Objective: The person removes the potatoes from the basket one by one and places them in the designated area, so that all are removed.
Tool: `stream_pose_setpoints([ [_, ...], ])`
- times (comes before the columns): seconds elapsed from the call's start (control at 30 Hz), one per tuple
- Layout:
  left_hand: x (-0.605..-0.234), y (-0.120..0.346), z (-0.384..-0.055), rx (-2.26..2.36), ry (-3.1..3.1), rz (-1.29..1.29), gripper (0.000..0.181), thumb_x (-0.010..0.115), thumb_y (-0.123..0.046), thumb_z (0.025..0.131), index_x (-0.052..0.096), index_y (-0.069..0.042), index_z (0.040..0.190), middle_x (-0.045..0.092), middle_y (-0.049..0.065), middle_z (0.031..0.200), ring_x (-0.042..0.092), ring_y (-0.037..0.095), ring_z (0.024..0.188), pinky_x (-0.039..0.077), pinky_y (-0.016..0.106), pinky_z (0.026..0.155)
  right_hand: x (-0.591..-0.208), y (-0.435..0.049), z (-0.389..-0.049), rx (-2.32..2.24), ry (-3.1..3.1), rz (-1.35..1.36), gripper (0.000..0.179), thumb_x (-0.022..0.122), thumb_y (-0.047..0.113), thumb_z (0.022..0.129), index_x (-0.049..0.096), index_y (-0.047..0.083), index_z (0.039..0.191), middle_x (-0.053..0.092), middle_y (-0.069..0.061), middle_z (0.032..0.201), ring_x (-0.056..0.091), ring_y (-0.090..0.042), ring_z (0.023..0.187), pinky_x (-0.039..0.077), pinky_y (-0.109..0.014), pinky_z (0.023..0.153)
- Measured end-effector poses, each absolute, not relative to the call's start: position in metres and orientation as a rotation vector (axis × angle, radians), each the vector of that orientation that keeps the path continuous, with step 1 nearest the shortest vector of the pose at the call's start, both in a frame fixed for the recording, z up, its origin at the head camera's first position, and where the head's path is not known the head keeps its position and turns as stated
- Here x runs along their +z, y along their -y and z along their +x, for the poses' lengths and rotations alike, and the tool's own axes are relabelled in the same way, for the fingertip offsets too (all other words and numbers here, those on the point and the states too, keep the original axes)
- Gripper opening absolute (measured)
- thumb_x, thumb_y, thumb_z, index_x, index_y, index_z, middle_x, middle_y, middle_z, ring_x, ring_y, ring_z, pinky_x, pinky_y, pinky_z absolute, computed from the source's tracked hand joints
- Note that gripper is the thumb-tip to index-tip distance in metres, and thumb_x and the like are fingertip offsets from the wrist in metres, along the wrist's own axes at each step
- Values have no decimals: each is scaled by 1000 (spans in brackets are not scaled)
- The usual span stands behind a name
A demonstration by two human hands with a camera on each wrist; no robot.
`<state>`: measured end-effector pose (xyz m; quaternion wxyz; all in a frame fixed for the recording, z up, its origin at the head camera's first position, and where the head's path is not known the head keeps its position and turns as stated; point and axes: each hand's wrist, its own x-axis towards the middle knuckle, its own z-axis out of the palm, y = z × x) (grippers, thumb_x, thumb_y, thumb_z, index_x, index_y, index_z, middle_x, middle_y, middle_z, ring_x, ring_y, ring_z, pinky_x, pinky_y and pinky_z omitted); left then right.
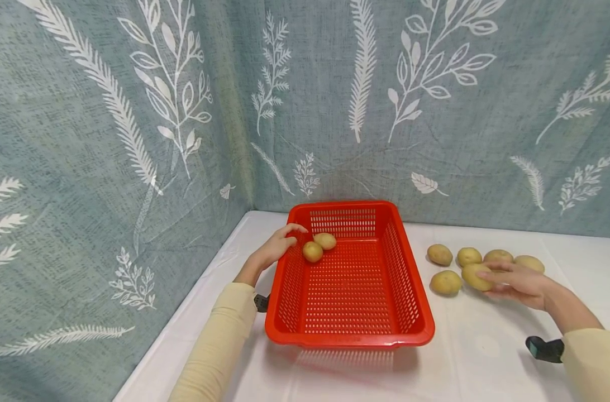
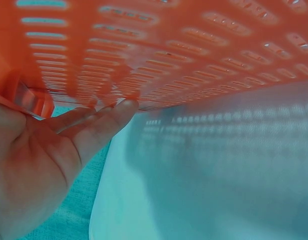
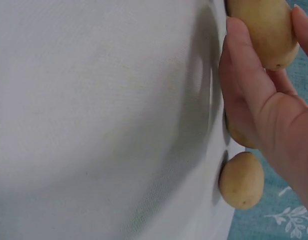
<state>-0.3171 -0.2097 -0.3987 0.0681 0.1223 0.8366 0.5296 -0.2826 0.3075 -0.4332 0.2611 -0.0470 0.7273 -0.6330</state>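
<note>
My right hand (image 1: 523,283) pinches a yellow potato (image 1: 476,277) between thumb and fingers; the right wrist view also shows this potato (image 3: 266,30) in its grasp. Close around that hand lie more potatoes on the white cloth, such as a far one (image 1: 468,256) and a near left one (image 1: 446,283). At the left rim of a red plastic basket (image 1: 355,339) my left hand (image 1: 276,247) holds the edge, with some fingers along the outer wall in the left wrist view. Inside, two potatoes sit at the left: a rounder one (image 1: 312,252) and a paler one (image 1: 325,240).
A white cloth (image 1: 478,346) covers the table. Green-grey curtains (image 1: 330,100) with white leaf prints stand behind and at the left. Black wrist straps (image 1: 545,349) show at both wrists.
</note>
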Motion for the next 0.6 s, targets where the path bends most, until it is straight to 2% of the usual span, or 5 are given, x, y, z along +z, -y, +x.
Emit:
stream_pose_setpoints([
  [0.17,-398,209,-317,1591,-2518,364,40,34,3,89,49,3,126,47,23,114,46,23,88,40,30,74,-435,-310,-280,-1687,-1962,-88,80,57,11,95,-1,-21,138,50,-11,112,58,-12,92,49,-36,85],
  [0.3,-398,210,-318,1600,-2510,358,40,34,3,89,50,3,126,47,22,116,47,22,85,41,29,72,-435,-308,-279,-1677,-1958,-62,78,59,10,93,3,-21,138,54,-5,106,60,-13,91,50,-37,84],
  [0.6,-397,209,-317,1592,-2522,373,40,34,3,88,49,4,125,46,20,116,46,24,89,40,30,74,-428,-301,-277,-1581,-2043,-23,77,61,10,92,7,-21,138,48,-21,119,61,-14,91,50,-37,84],
])
